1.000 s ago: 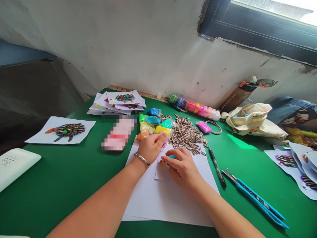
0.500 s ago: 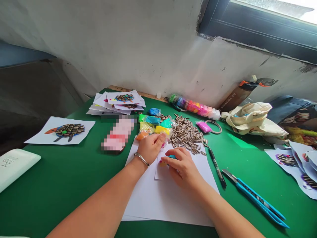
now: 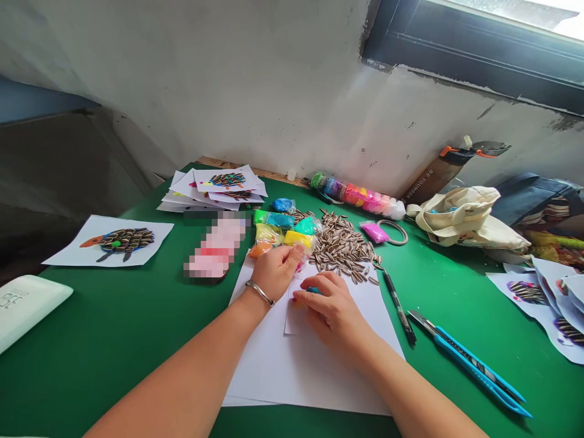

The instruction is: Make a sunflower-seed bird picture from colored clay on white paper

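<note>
My left hand, with a silver bangle on its wrist, is closed at the far edge of the white paper. Its thumb and fingers grip a small clear bag of magenta clay, partly hidden. My right hand rests over a smaller white sheet, its bent fingers spread apart. The index fingertip touches a small yellow clay piece. Blue clay shows between the fingers, mostly covered by the hand. Beyond my left hand lie bags of yellow clay and orange clay.
Striped sunflower seeds lie piled behind the paper. A pen and a blue utility knife are on the right. A seed-covered turtle picture lies left, near a pixelated pink object. A cloth bag sits back right.
My right index fingertip has lowered slightly onto the yellow piece, and the right hand covers more of the blue clay. My left hand holds nearly the same place.
</note>
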`<action>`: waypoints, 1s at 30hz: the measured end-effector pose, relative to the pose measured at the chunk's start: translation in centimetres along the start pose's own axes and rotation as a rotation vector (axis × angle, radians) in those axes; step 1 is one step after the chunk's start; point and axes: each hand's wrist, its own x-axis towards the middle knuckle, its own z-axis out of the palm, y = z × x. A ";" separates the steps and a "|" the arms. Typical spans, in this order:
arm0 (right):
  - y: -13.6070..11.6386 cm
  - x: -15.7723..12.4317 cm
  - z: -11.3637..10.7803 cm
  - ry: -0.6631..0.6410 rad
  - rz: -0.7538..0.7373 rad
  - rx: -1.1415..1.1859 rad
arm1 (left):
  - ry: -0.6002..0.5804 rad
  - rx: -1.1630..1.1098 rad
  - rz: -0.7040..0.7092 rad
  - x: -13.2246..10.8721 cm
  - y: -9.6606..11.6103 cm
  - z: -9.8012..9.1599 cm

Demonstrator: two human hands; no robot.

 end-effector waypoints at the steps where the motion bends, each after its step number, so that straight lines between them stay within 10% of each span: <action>1: 0.1 0.0 0.0 0.010 -0.008 0.008 | 0.001 0.001 -0.001 0.0 0.0 0.0; 13: 1.2 -0.2 -1.4 0.112 0.020 0.016 | -0.010 0.000 0.009 0.1 0.1 -0.1; 23: 3.4 -1.2 -3.7 0.369 0.397 0.260 | -0.007 -0.042 -0.005 -0.2 0.4 -0.2; 30: 3.7 -1.6 -3.2 0.289 0.348 0.296 | -0.112 -0.122 -0.007 -1.0 0.8 0.1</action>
